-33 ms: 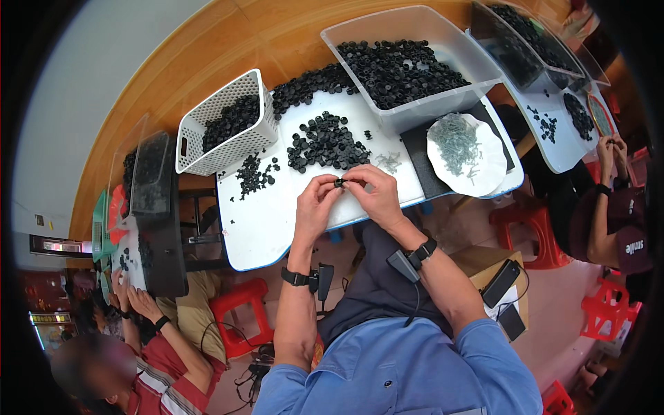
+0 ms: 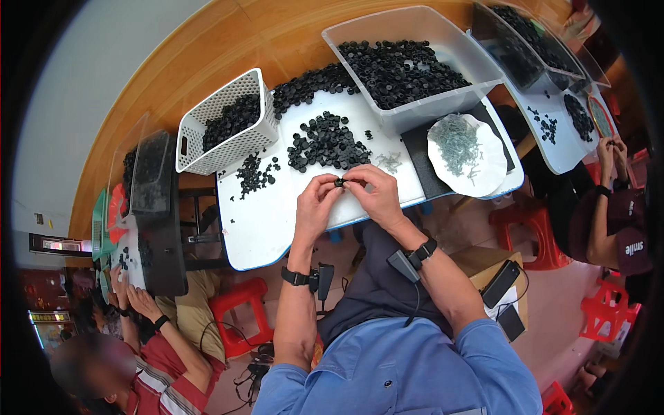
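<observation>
Between the fingertips of my left hand (image 2: 315, 204) is a small round black cap (image 2: 339, 182). My right hand (image 2: 375, 194) meets it from the right, thumb and forefinger pinched at the cap's side; whatever small dark bit lies in that pinch is mostly hidden by the fingers. Both hands hover over the front edge of the white table (image 2: 259, 238). Just beyond them spreads a heap of black round caps (image 2: 325, 144). A smaller pile of little black parts (image 2: 254, 174) lies to the left, and some clear slim pieces (image 2: 389, 162) lie close to my right hand.
A white perforated basket (image 2: 225, 149) and a large clear bin (image 2: 415, 104), both with black parts, stand at the back. A white plate (image 2: 490, 176) of clear pieces rests on a black mat at right. Co-workers sit both sides; a red stool (image 2: 238, 315) stands left.
</observation>
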Available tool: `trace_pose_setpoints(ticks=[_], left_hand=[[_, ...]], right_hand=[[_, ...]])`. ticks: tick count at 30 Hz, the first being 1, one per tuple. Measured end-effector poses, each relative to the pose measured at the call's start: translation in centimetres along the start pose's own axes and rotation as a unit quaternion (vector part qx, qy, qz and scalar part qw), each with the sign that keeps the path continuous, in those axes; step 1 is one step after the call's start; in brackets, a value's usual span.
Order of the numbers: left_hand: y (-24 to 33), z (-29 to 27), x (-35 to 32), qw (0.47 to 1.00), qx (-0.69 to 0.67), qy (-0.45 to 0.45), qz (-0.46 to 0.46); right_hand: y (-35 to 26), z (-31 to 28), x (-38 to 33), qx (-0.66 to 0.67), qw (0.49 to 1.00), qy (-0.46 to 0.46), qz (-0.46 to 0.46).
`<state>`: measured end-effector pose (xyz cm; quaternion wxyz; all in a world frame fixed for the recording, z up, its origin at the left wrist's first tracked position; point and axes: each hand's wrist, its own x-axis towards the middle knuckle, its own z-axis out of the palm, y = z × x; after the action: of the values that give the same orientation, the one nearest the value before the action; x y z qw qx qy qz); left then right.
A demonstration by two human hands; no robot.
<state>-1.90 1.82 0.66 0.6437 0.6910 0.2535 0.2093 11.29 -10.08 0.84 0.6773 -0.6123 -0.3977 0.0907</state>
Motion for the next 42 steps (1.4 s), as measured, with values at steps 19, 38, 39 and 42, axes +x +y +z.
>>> trace_pose_setpoints(ticks=[19, 38, 39, 42], left_hand=[[0.2, 0.6, -0.2, 0.997, 0.047, 0.048, 0.041], [1.0, 0.7, -0.5, 0.990, 0.117, 0.054, 0.049], [1.0, 0.7, -0.5, 0.990, 0.116, 0.053, 0.052], [0.9, 0.9, -0.6, 0.990, 0.114, 0.058, 0.060]], right_hand=[[0.1, 0.2, 0.0, -0.005, 1.000, -0.015, 0.004], [0.8, 0.2, 0.2, 0.018, 0.997, -0.038, 0.063], [0.9, 0.2, 0.2, 0.018, 0.997, -0.038, 0.063], [1.0, 0.1, 0.1, 0.031, 0.997, -0.041, 0.066]])
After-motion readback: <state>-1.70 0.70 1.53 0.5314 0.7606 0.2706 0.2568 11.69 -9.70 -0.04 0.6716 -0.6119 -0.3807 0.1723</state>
